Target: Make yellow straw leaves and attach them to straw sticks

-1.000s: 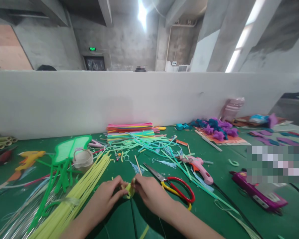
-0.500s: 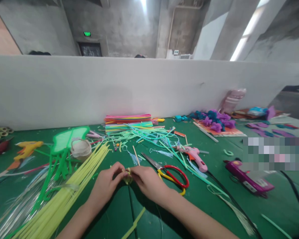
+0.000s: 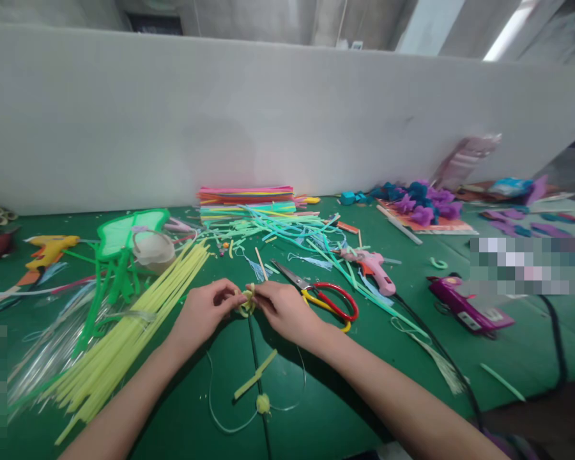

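Since the earlier frame the view has tipped down, and a yellow ball [image 3: 263, 403] now shows on the green table [image 3: 335, 396]. The left hand [image 3: 204, 310] and right hand [image 3: 287, 313], fingertips nearly meeting, pinch closely a small yellow piece [image 3: 246, 308] between them, over the table. The forearms [image 3: 124, 396] spread toward the lower corners, and scissors [image 3: 347, 303] lie just beside the right hand.

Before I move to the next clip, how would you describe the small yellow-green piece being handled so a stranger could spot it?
On the green table, find where the left hand and right hand meet. The small yellow-green piece is pinched between them. Unlike the similarly coloured strip and round tuft nearer the camera, it is held.
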`<state>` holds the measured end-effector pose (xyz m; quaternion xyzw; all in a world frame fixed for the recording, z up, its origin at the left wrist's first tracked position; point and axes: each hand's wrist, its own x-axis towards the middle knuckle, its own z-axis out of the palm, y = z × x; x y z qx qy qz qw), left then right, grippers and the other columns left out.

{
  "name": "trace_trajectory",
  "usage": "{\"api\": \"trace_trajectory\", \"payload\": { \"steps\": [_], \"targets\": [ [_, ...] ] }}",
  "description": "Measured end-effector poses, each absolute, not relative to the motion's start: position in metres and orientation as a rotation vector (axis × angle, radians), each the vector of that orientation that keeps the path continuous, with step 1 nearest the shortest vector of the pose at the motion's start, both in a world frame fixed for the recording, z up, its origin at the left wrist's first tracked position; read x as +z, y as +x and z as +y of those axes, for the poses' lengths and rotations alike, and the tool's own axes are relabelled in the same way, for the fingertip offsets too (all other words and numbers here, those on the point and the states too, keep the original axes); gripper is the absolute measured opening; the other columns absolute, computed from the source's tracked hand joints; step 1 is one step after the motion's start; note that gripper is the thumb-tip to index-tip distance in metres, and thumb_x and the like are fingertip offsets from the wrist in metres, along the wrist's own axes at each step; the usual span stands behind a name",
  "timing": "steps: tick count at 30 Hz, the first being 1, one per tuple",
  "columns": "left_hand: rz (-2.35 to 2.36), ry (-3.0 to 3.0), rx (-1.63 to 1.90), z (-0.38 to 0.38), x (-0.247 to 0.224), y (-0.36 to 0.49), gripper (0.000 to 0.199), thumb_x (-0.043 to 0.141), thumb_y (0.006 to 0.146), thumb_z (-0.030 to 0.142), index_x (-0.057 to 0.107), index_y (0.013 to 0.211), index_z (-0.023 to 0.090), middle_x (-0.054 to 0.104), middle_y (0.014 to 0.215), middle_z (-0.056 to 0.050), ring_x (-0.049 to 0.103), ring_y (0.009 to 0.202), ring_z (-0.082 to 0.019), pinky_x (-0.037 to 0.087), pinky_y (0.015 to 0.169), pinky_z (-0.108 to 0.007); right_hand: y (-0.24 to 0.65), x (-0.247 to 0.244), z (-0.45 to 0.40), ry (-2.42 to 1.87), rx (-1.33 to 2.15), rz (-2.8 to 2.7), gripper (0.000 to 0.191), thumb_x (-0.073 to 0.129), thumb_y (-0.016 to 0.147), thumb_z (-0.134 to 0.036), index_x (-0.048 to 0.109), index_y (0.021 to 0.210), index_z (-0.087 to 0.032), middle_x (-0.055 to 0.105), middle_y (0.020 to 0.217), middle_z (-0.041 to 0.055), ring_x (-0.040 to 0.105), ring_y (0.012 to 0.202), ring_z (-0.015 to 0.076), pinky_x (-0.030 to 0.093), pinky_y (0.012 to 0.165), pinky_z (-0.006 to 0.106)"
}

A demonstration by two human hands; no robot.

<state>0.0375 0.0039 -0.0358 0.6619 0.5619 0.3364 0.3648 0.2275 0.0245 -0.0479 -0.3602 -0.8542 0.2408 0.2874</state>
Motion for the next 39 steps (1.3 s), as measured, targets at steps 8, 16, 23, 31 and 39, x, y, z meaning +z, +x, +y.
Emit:
{"api": "trace_trajectory", "payload": {
  "steps": [8, 16, 23, 31, 39],
  "targets": [
    [1.236, 1.317, 0.802, 0.004, -0.036, 0.0334, 0.031, 0.08, 0.062, 0.031, 0.066, 0.085, 0.015, 0.074, 0.084, -0.007, 0.07, 0.084, -0.023, 0.054, 0.083, -0.039, 0.2316, -0.0461, 0.0238, -1.133, 0.699, -2.167, 0.006, 0.053, 0.089, -0.018, 0.059, 0.089, -0.018, 0.065, 0.076, 0.0025, 0.055, 0.065, 0.0128, 0.036, 0.061, 0.022],
    [1.322, 1.857, 0.854, 0.0012, -0.0347, 0.0394, 0.016, 0.058, 0.083, 0.031, 0.069, 0.086, 0.02, 0.072, 0.09, -0.003, 0.065, 0.087, -0.021, 0.049, 0.082, -0.033, 0.2324, -0.0453, 0.024, -1.095, 0.646, -2.232, 0.014, 0.046, 0.09, -0.012, 0.059, 0.092, -0.017, 0.067, 0.083, 0.0056, 0.059, 0.072, 0.0152, 0.038, 0.064, 0.023],
    [1.353, 1.892, 0.853, 0.0012, -0.0352, 0.0421, 0.014, 0.054, 0.086, 0.031, 0.063, 0.087, 0.021, 0.069, 0.086, 0.0, 0.063, 0.085, -0.019, 0.047, 0.077, -0.029, 0.2302, -0.0443, 0.0199, -1.1, 0.612, -2.24, 0.013, 0.048, 0.093, -0.02, 0.06, 0.096, -0.019, 0.069, 0.084, 0.005, 0.062, 0.073, 0.0158, 0.038, 0.063, 0.023],
    [1.366, 1.849, 0.874, 0.005, -0.0404, 0.041, 0.015, 0.058, 0.084, 0.034, 0.064, 0.088, 0.021, 0.07, 0.086, -0.001, 0.064, 0.082, -0.019, 0.048, 0.076, -0.03, 0.2291, -0.0473, 0.0196, -1.048, 0.665, -2.185, 0.009, 0.054, 0.089, -0.018, 0.062, 0.091, -0.019, 0.071, 0.084, 0.0035, 0.064, 0.072, 0.0153, 0.04, 0.063, 0.023],
    [1.342, 1.71, 0.935, 0.0037, -0.0377, 0.0429, 0.017, 0.069, 0.077, 0.035, 0.06, 0.083, 0.021, 0.07, 0.082, -0.001, 0.067, 0.079, -0.019, 0.05, 0.076, -0.03, 0.2262, -0.0459, 0.024, -1.102, 1.207, -1.766, 0.014, 0.07, 0.076, -0.023, 0.068, 0.089, -0.018, 0.069, 0.072, 0.0012, 0.063, 0.065, 0.0149, 0.047, 0.059, 0.024]
  ]
}}
